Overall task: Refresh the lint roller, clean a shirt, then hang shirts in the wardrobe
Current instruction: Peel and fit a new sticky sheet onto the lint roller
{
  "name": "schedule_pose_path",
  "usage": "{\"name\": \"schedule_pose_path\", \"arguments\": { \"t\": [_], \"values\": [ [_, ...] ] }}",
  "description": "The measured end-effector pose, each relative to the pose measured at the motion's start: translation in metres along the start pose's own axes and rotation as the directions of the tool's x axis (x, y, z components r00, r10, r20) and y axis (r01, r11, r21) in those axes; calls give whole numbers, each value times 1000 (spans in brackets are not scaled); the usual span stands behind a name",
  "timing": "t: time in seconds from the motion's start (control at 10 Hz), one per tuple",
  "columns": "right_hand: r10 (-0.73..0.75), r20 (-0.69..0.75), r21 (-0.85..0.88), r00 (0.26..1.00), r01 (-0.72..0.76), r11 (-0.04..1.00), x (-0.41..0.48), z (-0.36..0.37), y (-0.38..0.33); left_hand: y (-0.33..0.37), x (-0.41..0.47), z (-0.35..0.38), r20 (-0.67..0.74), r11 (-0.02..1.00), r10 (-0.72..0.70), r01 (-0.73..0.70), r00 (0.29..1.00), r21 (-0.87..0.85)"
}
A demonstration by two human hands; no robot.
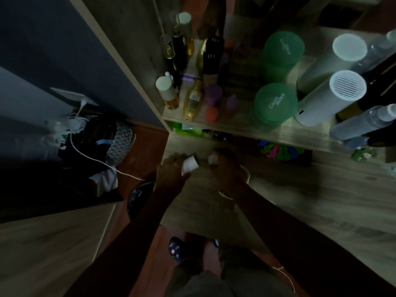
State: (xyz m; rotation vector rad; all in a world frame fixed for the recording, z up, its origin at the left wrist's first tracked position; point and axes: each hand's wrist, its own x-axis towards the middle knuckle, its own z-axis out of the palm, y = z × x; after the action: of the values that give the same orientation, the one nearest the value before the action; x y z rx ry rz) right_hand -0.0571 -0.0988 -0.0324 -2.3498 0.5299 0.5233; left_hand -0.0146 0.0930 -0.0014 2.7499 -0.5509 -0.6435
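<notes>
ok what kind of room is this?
Likely a dim bedroom or dressing corner: a wooden shelf crowded with perfume bottles and green tubs, beside a pile of clothes on the floor.

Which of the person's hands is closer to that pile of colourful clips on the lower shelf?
The right hand. It is just left of the colourful clips, gripping something whitish. The left hand is farther left, holding a white piece.

Dim room, seemingly wooden shelf [246, 127]

White lint roller [190, 165], seemingly tilted, above wooden surface.
</notes>
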Motion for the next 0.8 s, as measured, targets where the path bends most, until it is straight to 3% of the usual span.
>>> {"name": "schedule_pose_path", "arguments": {
  "t": [0.1,0.3,0.5,0.6,0.7,0.8],
  "values": [
    [-21,16,75,1000,20,997,2,-3,-3,-3,-18,3,-79,997,16,-22,997,-69],
    [-186,-168,391,968,238,889,-25,-40,-31,3,-43,-20,-141,970,-38,3,989,-244],
    [-375,-59,412,925,365,835,-63,-77,-54,13,-70,-49,-246,954,-2,-71,969,-290],
    [-471,-141,341,871,489,803,-77,-82,-63,17,-81,-60,-285,952,31,-115,958,-282],
    [-467,-100,373,878,468,801,-86,-88,-69,20,-90,-68,-315,950,46,-139,948,-279],
    [-470,-153,403,869,489,774,-90,-87,-73,21,-98,-75,-341,944,49,-155,939,-290]
  ]
}}
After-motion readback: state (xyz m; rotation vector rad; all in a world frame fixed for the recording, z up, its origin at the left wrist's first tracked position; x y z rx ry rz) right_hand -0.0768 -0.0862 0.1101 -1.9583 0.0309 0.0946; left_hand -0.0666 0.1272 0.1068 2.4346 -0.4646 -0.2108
